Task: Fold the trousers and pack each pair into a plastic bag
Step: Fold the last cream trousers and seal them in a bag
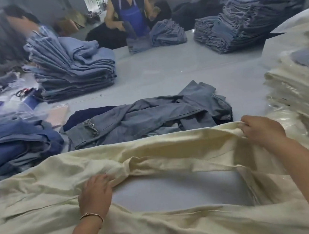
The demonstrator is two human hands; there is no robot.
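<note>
The cream trousers (154, 155) sprawl rumpled across the near table (163, 69), one leg looping round a bare patch. Dragged as they lie, the twist at the middle could set into a crooked fold. The right hand (261, 130) pinches the far edge; the left hand (95, 196) seems to bunch cloth under curled fingers, though blurred.

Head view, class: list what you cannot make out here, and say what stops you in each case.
- Cream trousers: waistband and leg ends, cut off by the bottom and left edges.
- Left hand fingertips: buried in a fold.
- Bagged stack at right: contents, blurred by glare on plastic.
- Small items at left: too blurred to identify.
</note>
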